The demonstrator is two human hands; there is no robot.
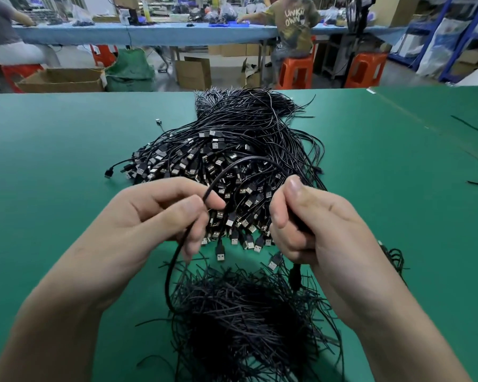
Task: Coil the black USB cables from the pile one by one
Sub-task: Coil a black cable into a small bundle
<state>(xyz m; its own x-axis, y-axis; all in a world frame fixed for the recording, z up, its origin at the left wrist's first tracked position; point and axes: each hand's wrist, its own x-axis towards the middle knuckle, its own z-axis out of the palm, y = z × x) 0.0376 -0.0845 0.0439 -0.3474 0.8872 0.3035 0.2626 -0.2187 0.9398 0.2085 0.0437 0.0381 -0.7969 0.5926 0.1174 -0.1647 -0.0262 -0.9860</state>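
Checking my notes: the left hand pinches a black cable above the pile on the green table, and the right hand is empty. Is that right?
Not quite. The right hand is not empty: it grips the same cable, which arches across from the left hand. The rest stands: the left hand pinches it above the pile on the green table. The head view shows this.

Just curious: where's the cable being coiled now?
In the head view, the cable arches between the left hand and right hand, above the green table, before the pile.
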